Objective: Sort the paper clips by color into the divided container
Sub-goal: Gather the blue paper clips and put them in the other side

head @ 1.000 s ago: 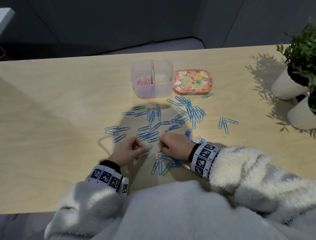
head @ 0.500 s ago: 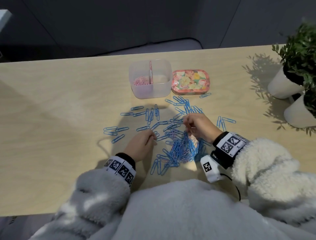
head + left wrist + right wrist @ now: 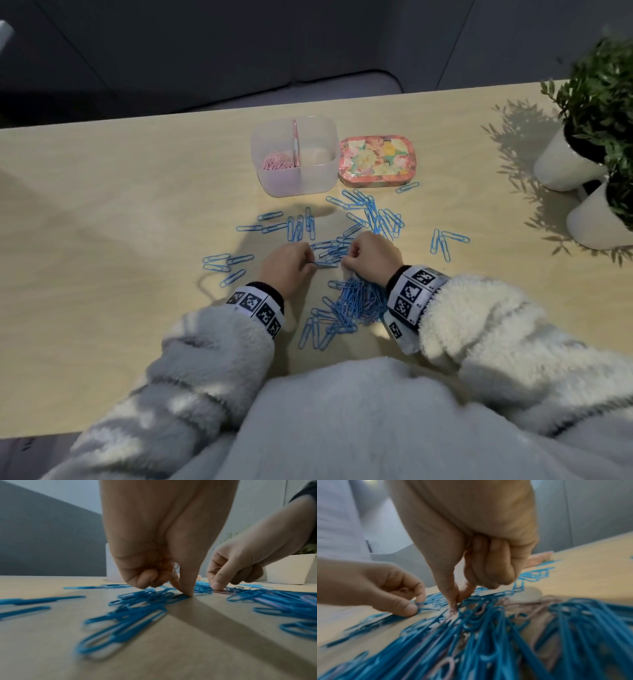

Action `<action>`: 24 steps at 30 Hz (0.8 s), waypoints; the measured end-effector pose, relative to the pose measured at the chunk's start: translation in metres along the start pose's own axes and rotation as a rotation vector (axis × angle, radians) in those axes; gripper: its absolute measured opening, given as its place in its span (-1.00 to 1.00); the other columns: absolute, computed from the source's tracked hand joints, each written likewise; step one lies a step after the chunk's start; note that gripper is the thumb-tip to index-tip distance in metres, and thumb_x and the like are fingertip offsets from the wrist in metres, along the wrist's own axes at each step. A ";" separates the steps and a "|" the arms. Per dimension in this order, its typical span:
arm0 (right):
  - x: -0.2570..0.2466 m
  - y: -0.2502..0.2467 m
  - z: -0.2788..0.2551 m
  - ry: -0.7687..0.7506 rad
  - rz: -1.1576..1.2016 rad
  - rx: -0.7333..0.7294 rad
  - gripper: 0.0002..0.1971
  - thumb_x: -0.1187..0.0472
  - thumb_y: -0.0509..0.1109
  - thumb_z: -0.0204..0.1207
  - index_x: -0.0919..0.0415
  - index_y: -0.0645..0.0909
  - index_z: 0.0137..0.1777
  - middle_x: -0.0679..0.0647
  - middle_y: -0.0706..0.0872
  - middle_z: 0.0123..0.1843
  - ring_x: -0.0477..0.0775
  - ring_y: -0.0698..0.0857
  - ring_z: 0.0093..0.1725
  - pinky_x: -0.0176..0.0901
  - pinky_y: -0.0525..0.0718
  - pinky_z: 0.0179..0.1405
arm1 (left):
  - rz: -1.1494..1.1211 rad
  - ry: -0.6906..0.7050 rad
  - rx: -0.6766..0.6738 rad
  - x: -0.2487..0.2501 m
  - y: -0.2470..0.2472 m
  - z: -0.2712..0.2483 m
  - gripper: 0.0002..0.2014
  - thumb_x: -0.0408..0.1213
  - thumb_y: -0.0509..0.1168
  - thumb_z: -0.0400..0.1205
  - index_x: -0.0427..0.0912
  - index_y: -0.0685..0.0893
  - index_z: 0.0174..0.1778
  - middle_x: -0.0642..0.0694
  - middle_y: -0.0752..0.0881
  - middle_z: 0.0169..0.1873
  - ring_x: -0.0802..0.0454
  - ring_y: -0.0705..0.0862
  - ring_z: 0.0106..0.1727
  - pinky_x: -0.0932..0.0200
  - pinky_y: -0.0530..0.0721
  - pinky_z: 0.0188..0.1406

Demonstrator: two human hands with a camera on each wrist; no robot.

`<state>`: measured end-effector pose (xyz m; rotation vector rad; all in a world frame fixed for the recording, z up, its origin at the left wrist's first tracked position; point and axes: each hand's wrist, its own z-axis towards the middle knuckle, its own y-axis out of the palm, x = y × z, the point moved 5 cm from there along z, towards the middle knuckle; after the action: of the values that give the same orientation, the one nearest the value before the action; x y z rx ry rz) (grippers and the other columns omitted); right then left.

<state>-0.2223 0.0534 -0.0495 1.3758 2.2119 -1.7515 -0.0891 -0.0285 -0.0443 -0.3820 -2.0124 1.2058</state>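
A blue paper clip (image 3: pixel 323 264) was pinched by the left hand (image 3: pixel 286 269); a pink paper clip (image 3: pixel 453 608) was pinched by the right hand (image 3: pixel 373 257) on the worktop (image 3: pixel 120 240).

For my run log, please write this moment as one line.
left hand: pinches blue clip | right hand: pinches pink clip | container: pink clips left, right side empty

No readable text; wrist bands (image 3: pixel 257 306) bear only black-white square markers.

Blue clips (image 3: pixel 352 301); pink clips (image 3: pixel 277 161) in translucent container (image 3: pixel 291 181); floral tin (image 3: pixel 376 161); white pots (image 3: pixel 565 168).
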 end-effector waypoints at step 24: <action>0.005 0.005 -0.002 -0.130 -0.085 -0.033 -0.89 0.15 0.35 0.48 0.11 0.55 -0.25 0.06 0.73 -0.19 0.14 0.67 -0.10 -0.16 0.46 -0.21 | 0.162 0.138 0.043 -0.002 0.005 -0.030 -0.73 -0.17 0.12 0.67 -0.04 0.62 0.22 -0.10 0.70 0.11 -0.15 0.66 0.12 0.04 0.58 -0.11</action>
<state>-0.2215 0.0587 -0.0549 1.1420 2.2508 -1.7659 -0.0665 -0.0085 -0.0411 -0.6005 -1.8635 1.2827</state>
